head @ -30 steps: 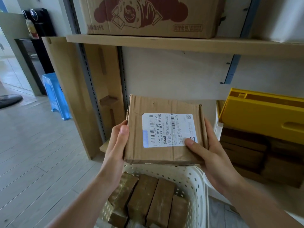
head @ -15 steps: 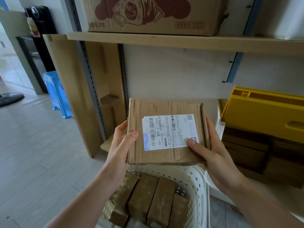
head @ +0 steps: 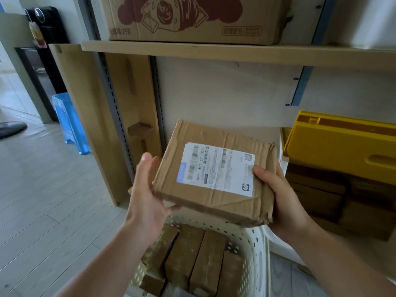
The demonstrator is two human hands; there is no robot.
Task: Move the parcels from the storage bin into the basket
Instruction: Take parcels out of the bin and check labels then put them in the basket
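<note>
A flat brown cardboard parcel [head: 216,196] with a white shipping label hangs tilted above the white perforated basket [head: 250,243]. My right hand [head: 280,200] grips its right edge, thumb on the label. My left hand [head: 145,189] supports the left edge from below, with its thumb lifted off the top. Several brown parcels [head: 192,254] stand on edge inside the basket. At the right, the yellow storage bin [head: 342,146] sits over more brown parcels [head: 334,196].
A wooden shelf [head: 214,52] overhead carries a large printed carton [head: 192,18]. A wooden side panel [head: 85,116] stands at the left. A blue plastic stool [head: 68,123] is on the grey plank floor beyond.
The parcel has tilted, its right side dropping toward the basket. My left thumb has come off the parcel's top face and the hand now cups the edge from below.
</note>
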